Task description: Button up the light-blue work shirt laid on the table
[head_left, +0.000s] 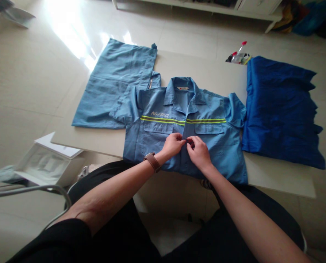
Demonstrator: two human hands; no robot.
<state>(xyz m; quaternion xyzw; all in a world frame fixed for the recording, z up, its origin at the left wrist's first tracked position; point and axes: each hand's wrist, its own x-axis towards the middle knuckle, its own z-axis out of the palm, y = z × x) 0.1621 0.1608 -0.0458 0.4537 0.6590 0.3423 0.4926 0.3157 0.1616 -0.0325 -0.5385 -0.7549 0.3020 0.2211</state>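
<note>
Blue work shirt (206,144) | front placket (182,164) between left hand (173,145) and right hand (198,153) | fingers (189,141) pinched together on it

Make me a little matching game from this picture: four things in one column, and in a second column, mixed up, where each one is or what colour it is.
Things:
1. Leather watch
2. Work shirt
3. Deep blue cloth
4. Plastic bottles

Descriptions:
A. Close to the far corner of the deep blue piece
B. Brown, just above the left hand
C. Deep blue, lying beside the shirt
D. Light blue with yellow-green stripes, under the left hand and the right hand

Right pairs: 1-B, 2-D, 3-C, 4-A
</note>
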